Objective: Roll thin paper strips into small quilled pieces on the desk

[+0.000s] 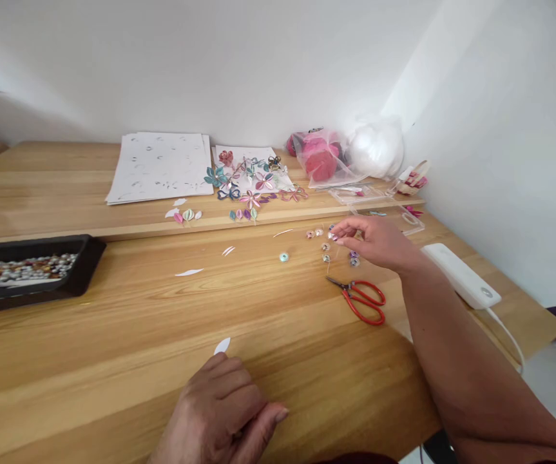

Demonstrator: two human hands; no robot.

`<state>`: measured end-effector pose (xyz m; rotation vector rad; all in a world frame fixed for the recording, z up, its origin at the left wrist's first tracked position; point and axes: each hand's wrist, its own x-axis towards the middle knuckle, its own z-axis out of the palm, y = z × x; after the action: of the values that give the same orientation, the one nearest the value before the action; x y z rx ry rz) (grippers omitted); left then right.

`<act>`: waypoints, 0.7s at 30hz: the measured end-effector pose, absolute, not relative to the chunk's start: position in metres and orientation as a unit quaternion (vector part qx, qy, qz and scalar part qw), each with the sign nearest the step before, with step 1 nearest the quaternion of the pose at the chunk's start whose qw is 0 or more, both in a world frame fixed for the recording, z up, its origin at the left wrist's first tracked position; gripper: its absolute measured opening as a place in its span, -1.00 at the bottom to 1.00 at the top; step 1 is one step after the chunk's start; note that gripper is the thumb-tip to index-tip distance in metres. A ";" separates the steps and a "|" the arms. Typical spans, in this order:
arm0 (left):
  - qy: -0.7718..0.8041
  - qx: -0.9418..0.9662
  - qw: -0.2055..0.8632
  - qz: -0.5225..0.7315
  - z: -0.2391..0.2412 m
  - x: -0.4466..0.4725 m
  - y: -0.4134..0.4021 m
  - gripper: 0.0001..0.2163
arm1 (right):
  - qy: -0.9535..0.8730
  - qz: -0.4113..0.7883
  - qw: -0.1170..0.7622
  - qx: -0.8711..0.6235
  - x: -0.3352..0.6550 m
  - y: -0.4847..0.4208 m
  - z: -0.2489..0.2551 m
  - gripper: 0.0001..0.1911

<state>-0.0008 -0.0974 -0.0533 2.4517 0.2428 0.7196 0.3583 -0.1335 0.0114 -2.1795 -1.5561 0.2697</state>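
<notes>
My right hand (377, 240) reaches across the desk, its fingertips closed on a small thread bobbin (332, 236). Around it lie several more bobbins, among them a pinkish one (310, 234) and a purple one (354, 261). Red-handled scissors (362, 299) lie just in front of these. Near the front edge my left hand (222, 403) is closed, its fingers curled under. A white leaf-shaped paper piece (222, 346) sticks out beyond its knuckles; whether the fingers grip it is hidden. Apart from the other bobbins sits a pale green one (284, 257).
A black tray (91, 264) of beads stands at the left. On the raised back shelf are paper sheets (162, 161), thread flowers (263, 181), and bags of pink (323, 158) and white (375, 148) material. A white power strip (461, 276) with a cord lies right. Paper slivers (189, 272) are scattered mid-desk.
</notes>
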 end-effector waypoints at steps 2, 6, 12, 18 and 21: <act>0.087 0.916 0.282 0.271 -0.053 -0.001 -0.097 -0.71 | -0.578 0.105 0.246 -0.771 0.353 -0.133 0.014 -0.82; 0.089 0.916 0.280 0.272 -0.054 0.000 -0.097 -0.70 | -0.584 0.112 0.271 -0.757 0.349 -0.132 0.014 -0.80; 0.091 0.914 0.288 0.271 -0.053 0.000 -0.097 -0.71 | -0.571 0.130 0.316 -0.746 0.346 -0.131 0.014 -0.79; 0.087 0.913 0.285 0.279 -0.056 0.001 -0.096 -0.70 | -0.554 0.206 0.410 -0.695 0.344 -0.128 0.009 -0.76; 0.091 0.912 0.286 0.278 -0.056 0.001 -0.097 -0.70 | -0.535 0.244 0.442 -0.677 0.343 -0.126 0.008 -0.71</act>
<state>0.0008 -0.0967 -0.0559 2.4383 0.2441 0.7430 0.3428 -0.1261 0.0078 -1.6808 -1.3268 0.6049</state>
